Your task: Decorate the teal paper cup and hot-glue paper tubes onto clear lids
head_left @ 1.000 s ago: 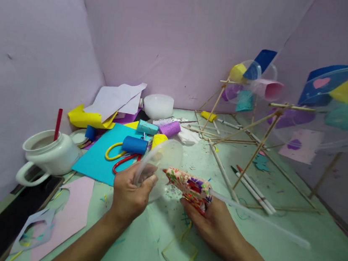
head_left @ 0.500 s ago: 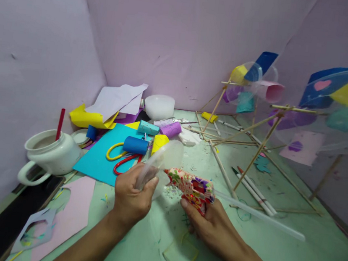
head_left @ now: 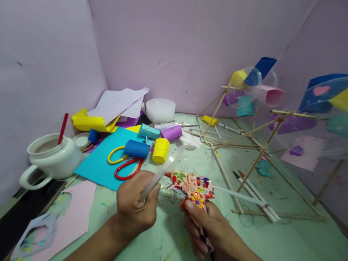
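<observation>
My left hand (head_left: 136, 202) is closed around a translucent plastic lid (head_left: 164, 169), which I see nearly edge-on. In my right hand (head_left: 209, 228) is a flower-patterned hot glue gun (head_left: 191, 183), gripped by its handle. Its orange nozzle points left, close to the lid; whether they touch I cannot tell. A long clear glue stick (head_left: 239, 194) sticks out of the back of the gun, and a black cord hangs below. Just beyond my left hand lie red-and-yellow-handled scissors (head_left: 127, 169) and paper rolls: blue (head_left: 136, 149), yellow (head_left: 160, 150), purple (head_left: 171, 133) and teal (head_left: 149, 131).
At left stands a white mug (head_left: 56, 160) with a red stick in it, beside pink paper (head_left: 80, 208) and a turquoise sheet (head_left: 93, 167). On the right are bamboo-stick frames (head_left: 265, 148) bearing wheels with coloured paper, and pens (head_left: 257, 198). A white bowl (head_left: 160, 110) sits at the back.
The lid has turned from showing its face to nearly edge-on. The glue gun has tilted, so its handle and cord now show more. Both hands keep their hold.
</observation>
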`<state>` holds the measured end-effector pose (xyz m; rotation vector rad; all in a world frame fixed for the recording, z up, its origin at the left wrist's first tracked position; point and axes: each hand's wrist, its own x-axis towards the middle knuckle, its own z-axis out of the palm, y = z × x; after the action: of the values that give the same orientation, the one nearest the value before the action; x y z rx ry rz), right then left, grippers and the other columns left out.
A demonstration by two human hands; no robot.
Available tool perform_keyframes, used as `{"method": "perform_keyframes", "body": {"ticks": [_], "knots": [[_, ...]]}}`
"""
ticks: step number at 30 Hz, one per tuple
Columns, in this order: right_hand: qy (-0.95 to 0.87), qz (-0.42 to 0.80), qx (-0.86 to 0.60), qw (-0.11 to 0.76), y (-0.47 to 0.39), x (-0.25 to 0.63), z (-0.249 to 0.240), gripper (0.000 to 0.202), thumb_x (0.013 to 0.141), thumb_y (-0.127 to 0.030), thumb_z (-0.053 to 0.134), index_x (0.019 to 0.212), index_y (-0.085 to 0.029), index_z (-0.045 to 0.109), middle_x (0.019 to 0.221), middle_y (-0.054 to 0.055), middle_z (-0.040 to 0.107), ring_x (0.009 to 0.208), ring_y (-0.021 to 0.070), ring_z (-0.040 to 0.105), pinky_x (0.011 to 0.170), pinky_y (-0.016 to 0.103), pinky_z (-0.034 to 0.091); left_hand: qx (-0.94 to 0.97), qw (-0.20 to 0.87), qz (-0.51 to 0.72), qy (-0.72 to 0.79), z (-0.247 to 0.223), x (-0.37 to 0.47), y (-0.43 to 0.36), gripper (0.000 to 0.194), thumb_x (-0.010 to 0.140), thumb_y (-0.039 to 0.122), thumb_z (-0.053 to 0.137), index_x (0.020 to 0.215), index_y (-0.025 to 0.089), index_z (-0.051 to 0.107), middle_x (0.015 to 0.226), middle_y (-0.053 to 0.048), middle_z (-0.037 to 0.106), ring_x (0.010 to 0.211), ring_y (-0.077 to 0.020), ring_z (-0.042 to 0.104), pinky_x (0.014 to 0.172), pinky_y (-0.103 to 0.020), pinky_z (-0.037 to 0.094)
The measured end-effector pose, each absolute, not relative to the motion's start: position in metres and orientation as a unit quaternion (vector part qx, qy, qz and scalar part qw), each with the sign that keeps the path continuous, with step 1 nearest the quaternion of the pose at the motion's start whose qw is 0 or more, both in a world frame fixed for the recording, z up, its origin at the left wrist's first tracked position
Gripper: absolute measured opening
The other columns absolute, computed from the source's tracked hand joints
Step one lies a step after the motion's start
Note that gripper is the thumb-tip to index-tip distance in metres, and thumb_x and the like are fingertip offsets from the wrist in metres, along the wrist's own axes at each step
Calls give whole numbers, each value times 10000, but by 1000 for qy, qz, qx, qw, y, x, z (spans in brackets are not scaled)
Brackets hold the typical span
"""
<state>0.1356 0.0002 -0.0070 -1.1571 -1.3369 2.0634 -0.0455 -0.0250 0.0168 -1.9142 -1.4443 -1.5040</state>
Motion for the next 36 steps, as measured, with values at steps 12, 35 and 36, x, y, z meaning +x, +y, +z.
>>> {"method": "perform_keyframes", "body": {"ticks": [12, 35, 36], "knots": [[-853, 261, -399, 213, 12, 149, -2, 172, 876, -312, 402, 846, -212, 538, 667, 37, 649, 558, 187, 609, 505, 258, 418, -576, -66, -562, -590, 19, -50, -22, 66, 669, 157, 623, 705, 175, 675, 629, 9, 684, 546, -134, 633, 505, -215, 512], [-493, 736, -409, 219, 2, 140, -3, 401, 756, -575, 608, 798, -176, 613, 406, -75, 424, 312, 80, 358, 349, 212, 333, -668, 131, -539, -496, 12, -48, -24, 89, 747, 108, 579, 742, 184, 627, 641, -6, 659, 553, -130, 627, 514, -217, 503], [-498, 732, -406, 228, 3, 140, -1, 386, 752, -559, 620, 811, -178, 617, 430, -61, 456, 340, 96, 400, 372, 224, 361, -655, 113, -549, -507, 12, -48, -24, 80, 741, 119, 590, 753, 183, 636, 645, -4, 664, 553, -130, 630, 515, -216, 506]]}}
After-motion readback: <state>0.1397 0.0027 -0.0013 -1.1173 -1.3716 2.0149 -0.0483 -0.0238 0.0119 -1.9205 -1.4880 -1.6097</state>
